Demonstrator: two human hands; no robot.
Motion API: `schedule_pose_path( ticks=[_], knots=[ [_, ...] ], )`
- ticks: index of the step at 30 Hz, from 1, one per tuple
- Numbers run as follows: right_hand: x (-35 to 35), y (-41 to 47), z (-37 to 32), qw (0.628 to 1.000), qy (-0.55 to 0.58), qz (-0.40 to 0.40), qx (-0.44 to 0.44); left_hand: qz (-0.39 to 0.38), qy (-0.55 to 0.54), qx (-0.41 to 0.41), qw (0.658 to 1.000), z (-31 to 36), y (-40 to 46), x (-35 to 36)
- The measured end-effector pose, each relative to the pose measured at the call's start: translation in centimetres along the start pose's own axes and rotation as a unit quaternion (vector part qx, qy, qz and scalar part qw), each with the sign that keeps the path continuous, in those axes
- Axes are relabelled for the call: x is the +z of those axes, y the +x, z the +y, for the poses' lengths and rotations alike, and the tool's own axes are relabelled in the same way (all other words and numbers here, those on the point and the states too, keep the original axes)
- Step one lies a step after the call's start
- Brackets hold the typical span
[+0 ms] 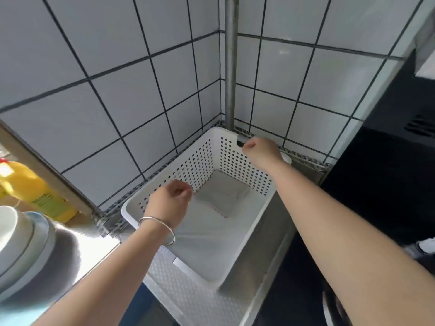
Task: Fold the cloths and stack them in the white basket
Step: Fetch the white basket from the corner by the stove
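The white perforated basket (pixel 202 165) stands on a steel counter in the tiled corner. Inside it a white cloth (pixel 211 241) lies spread over the bottom, and a smaller folded white cloth (pixel 223 196) rests on top at the far end. My left hand (pixel 170 201), with a silver bangle on the wrist, hovers over the basket's left rim, fingers curled shut with nothing visible in them. Over the far rim, beside the handle slot (pixel 240 140), my right hand (pixel 260 152) is also curled shut. It hides part of that rim.
A steel pole (pixel 231 67) rises in the corner right behind the basket. A yellow bottle (pixel 30 189) and stacked white bowls (pixel 16 241) stand at the left. The counter edge (pixel 270 267) drops to a dark floor on the right.
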State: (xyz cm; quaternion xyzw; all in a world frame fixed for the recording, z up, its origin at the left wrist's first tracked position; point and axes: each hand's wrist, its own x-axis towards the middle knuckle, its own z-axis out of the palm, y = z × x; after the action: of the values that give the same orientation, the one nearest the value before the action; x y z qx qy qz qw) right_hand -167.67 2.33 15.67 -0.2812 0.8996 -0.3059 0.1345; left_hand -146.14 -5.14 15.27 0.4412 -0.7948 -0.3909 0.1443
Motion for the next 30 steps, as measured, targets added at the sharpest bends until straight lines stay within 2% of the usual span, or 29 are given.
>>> schedule_pose_path(
  ticks=[4,6,9,12,16,18,21,27,30],
  knots=[
    [-0.6,1.7,1.0,0.996,-0.026,0.080,-0.023,0.165,-0.018,-0.011,0.986,-1.6,-2.1,-1.0],
    [-0.2,2.8,1.1,0.993,-0.051,0.099,-0.038,0.236,-0.013,-0.049,0.971,-2.4,-3.0,-0.8],
    [0.8,4.5,1.1,0.990,-0.094,0.091,-0.046,0.286,-0.035,-0.125,0.949,-3.7,-3.6,-0.3],
    [2.0,5.7,0.9,0.989,-0.112,0.082,-0.040,0.323,-0.101,-0.194,0.921,-5.1,-3.5,0.0],
    [3.3,6.2,1.2,0.992,-0.088,0.086,-0.032,0.302,-0.263,-0.304,0.864,-6.0,-4.4,1.2],
    [3.8,6.3,1.6,0.992,-0.089,0.088,-0.034,0.269,-0.287,-0.322,0.861,-6.7,-4.7,2.1],
    [4.2,6.4,1.8,0.991,-0.096,0.091,-0.033,0.231,-0.309,-0.320,0.865,-7.2,-4.9,3.0],
    [3.3,5.7,1.1,0.995,-0.070,0.070,0.001,0.248,-0.397,-0.307,0.828,-7.0,-4.8,2.5],
    [2.9,3.8,0.0,0.995,-0.076,0.056,-0.013,0.272,-0.398,-0.302,0.822,-8.0,-5.6,0.6]
  ],
)
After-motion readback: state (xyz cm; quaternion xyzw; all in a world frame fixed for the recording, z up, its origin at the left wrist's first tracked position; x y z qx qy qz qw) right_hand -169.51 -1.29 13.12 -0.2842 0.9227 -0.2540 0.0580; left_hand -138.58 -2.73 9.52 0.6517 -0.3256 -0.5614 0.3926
